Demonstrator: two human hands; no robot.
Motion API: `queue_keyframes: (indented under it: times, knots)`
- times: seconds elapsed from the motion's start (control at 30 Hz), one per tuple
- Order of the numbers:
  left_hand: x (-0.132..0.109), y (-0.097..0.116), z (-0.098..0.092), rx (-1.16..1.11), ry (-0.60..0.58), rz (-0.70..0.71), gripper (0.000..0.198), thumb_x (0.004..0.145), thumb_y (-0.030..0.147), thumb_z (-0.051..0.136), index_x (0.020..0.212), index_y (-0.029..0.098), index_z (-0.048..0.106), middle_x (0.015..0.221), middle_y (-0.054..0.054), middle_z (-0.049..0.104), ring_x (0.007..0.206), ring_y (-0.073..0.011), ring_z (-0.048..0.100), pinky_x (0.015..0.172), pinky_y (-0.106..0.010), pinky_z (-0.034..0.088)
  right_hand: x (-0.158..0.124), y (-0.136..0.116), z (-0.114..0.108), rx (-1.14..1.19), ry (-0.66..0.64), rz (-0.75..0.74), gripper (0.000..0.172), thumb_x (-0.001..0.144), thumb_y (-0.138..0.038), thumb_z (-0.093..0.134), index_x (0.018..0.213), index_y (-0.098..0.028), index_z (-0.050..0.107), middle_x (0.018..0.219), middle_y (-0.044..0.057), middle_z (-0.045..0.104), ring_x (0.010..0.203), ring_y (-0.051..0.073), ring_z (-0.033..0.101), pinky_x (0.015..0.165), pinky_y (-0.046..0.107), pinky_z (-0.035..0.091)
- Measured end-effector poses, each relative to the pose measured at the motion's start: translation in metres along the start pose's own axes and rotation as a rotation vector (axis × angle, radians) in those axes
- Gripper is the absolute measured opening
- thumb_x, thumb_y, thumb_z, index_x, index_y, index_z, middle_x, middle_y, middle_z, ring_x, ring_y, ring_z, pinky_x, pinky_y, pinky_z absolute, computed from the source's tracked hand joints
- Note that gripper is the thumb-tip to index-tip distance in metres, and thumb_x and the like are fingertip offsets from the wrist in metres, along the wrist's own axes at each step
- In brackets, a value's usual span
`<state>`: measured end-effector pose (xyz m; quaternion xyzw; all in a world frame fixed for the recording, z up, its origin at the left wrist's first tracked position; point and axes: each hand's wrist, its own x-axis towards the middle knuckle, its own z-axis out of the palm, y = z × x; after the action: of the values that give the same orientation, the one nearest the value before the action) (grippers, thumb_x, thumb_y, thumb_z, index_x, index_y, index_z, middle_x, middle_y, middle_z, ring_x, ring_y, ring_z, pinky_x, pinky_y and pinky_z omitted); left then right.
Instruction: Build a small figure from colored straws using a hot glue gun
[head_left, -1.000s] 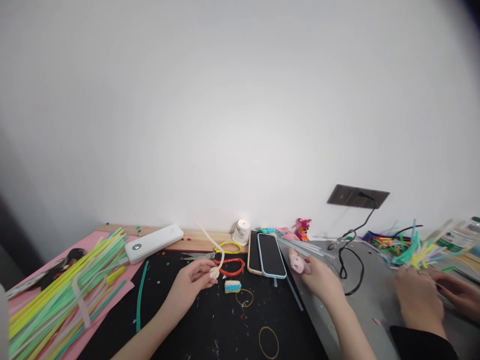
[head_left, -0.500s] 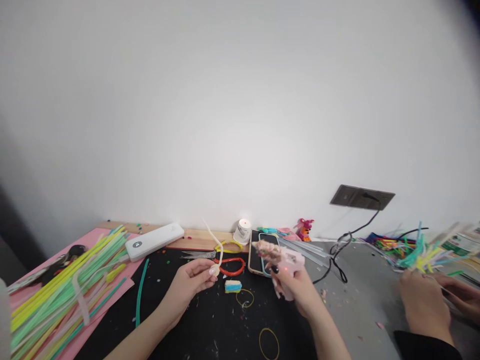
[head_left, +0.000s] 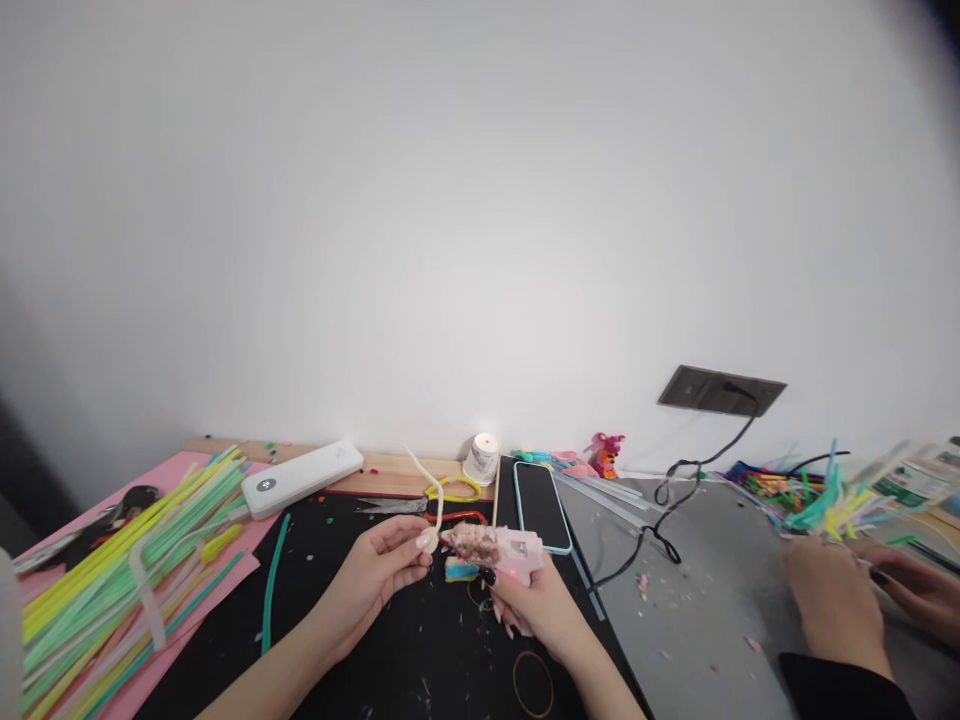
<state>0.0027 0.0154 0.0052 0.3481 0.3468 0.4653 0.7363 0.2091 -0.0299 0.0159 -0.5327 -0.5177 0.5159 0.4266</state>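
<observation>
Leftward from over the blue-rimmed phone point(head_left: 541, 505), my right hand point(head_left: 544, 605) had swung the pink glue gun point(head_left: 521, 548), gripping its handle. It pointed sideways off the phone's near left corner, nozzle just beside the pale strip point(head_left: 441, 498). Farther left of the phone, my left hand point(head_left: 384, 565) pinched that strip's rounded end.

- Plain whitish wall point(head_left: 480, 220), fills most of view
- Light soft, brightest mid-wall, greyer toward sides
- Dark socket plate point(head_left: 694, 388) low on wall, right side
- Table point(head_left: 697, 620) along wall: grey right, black middle, pale wood strip point(head_left: 394, 478) at back
- Dark blurred patch point(head_left: 13, 480), far left, unclear
</observation>
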Motion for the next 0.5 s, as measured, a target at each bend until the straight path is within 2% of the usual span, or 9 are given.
queue_keyframes:
  times: [0.13, 0.5]
  knots:
    - [0.0, -0.001, 0.0, -0.003, -0.02, -0.005, 0.03, 0.059, 0.03, 0.087, 0.082, 0.017, 0.073, 0.072, 0.001, 0.069, 0.065, -0.0092, 0.062, 0.067, -0.022, 0.052, 0.001, 0.007, -0.002, -0.01, 0.021, 0.02, 0.036, 0.074, -0.033, 0.063, 0.105, -0.016, 0.065, 0.046, -0.006, 0.055, 0.035, 0.006, 0.037, 0.034, 0.014, 0.026]
    - [-0.001, -0.001, 0.001, 0.002, 0.005, -0.009, 0.031, 0.057, 0.03, 0.088, 0.081, 0.017, 0.073, 0.073, 0.001, 0.068, 0.066, -0.0098, 0.06, 0.067, -0.023, 0.051, 0.007, 0.022, -0.009, -0.014, 0.003, 0.039, 0.042, 0.073, -0.035, 0.067, 0.109, -0.013, 0.058, 0.047, -0.006, 0.057, 0.034, 0.005, 0.038, 0.033, 0.014, 0.029]
